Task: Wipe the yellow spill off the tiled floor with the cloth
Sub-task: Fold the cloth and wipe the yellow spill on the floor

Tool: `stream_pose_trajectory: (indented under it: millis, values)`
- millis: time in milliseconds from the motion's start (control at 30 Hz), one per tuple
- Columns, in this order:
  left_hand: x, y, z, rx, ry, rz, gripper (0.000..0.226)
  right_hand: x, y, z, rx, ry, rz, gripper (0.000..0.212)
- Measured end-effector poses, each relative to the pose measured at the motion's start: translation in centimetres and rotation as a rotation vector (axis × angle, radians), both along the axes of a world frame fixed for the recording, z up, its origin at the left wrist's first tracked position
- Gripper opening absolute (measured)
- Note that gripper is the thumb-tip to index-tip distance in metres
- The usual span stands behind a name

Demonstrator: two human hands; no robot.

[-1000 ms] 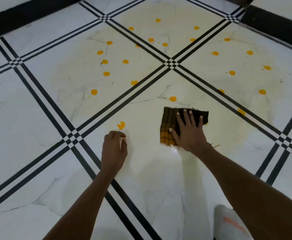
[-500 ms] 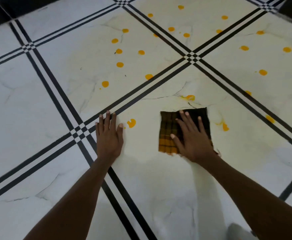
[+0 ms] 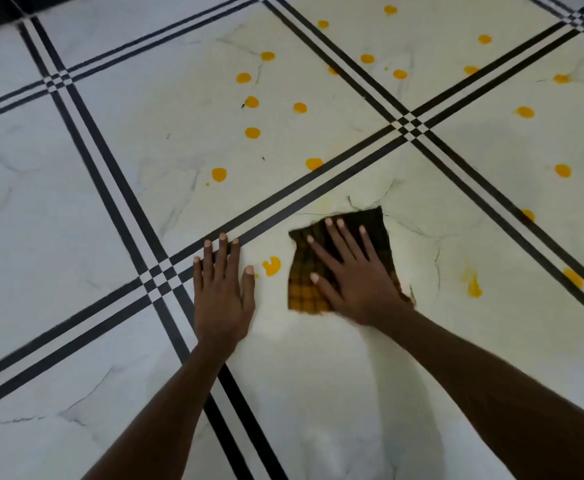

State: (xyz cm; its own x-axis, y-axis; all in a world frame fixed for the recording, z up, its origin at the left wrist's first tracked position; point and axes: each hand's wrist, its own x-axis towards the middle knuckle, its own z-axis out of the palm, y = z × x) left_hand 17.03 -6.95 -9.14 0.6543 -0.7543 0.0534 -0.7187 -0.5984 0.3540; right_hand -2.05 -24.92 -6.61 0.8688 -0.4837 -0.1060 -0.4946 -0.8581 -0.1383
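Shifted slightly leftward across its tile since half a second earlier: checked cloth (image 3: 339, 261), far edge now skewed. Pressed flat under right hand (image 3: 349, 282), fingers straight and spread over fabric, none curled round it. Left hand (image 3: 221, 292) laid flat on tiled floor (image 3: 76, 209), fingers straight and together, tips touching the black double line just beside the line crossing; holding nothing. Hands apart, one curled yellow drop (image 3: 272, 266) lying between them, just beside cloth's left edge. Cloth resting on pale yellow film. Yellow smear (image 3: 472, 284) noted right of cloth, near the diagonal line. Round yellow drops (image 3: 252, 133) scattered over far tiles, well apart from cloth, unwiped
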Motion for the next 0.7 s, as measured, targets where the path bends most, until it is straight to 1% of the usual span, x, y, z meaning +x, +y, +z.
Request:
stream_pose_trajectory:
  millis: [67, 100, 133, 167, 233, 300, 333, 367, 433, 500, 567, 633, 667, 700]
  values:
    - [-0.1, -0.1, 0.1, 0.004, 0.001, 0.001, 0.064, -5.0, -0.3, 0.5, 0.037, 0.053, 0.114, 0.069]
    - [-0.1, 0.0, 0.1, 0.008, 0.002, 0.003, 0.064, -6.6, -1.7, 0.5, 0.039, 0.077, 0.11, 0.069]
    - [-0.2, -0.1, 0.1, 0.011, 0.0, 0.007, 0.065, -7.0, -3.8, 0.5, 0.03, 0.08, 0.063, 0.069]
    - [-0.2, -0.1, 0.1, 0.015, 0.002, 0.01, 0.066, -6.2, -5.8, 0.5, 0.009, 0.064, -0.021, 0.071]
    - [-0.3, -0.1, 0.2, 0.025, 0.012, 0.005, 0.068, -1.9, -8.9, 0.5, 0.007, 0.053, -0.238, 0.077]
    - [-0.2, -0.1, 0.1, 0.03, 0.01, -0.007, 0.071, 4.5, -9.0, -0.2, 0.001, 0.027, -0.344, 0.08]
    - [0.0, -0.1, 0.0, 0.029, 0.021, -0.009, 0.073, 7.5, -7.6, -0.4, -0.003, 0.0, -0.324, 0.08]
    - [0.1, -0.1, 0.1, 0.032, 0.029, -0.016, 0.074, 9.5, -5.4, -0.3, 0.001, -0.019, -0.255, 0.08]
    - [0.1, 0.1, 0.4, 0.028, 0.031, -0.028, 0.076, 10.2, -0.1, -0.4, -0.001, -0.033, -0.067, 0.078]
    - [0.1, 0.2, 0.6, 0.014, 0.041, -0.039, 0.076, 6.6, 4.0, 0.0, 0.031, -0.014, 0.088, 0.069]
    - [0.1, 0.3, 0.8, 0.018, 0.049, -0.044, 0.078, 0.6, 5.6, 0.4, 0.051, 0.015, 0.187, 0.065]
    - [-0.1, 0.3, 0.8, 0.036, 0.052, -0.034, 0.078, -4.4, 3.4, 0.5, 0.054, 0.055, 0.206, 0.063]
    - [-0.2, 0.2, 0.7, 0.046, 0.053, -0.034, 0.078, -5.5, 1.2, 0.3, 0.031, 0.047, 0.154, 0.062]
    - [-0.2, 0.2, 0.7, 0.051, 0.049, -0.033, 0.077, -5.5, -1.2, 0.1, -0.006, 0.013, 0.059, 0.063]
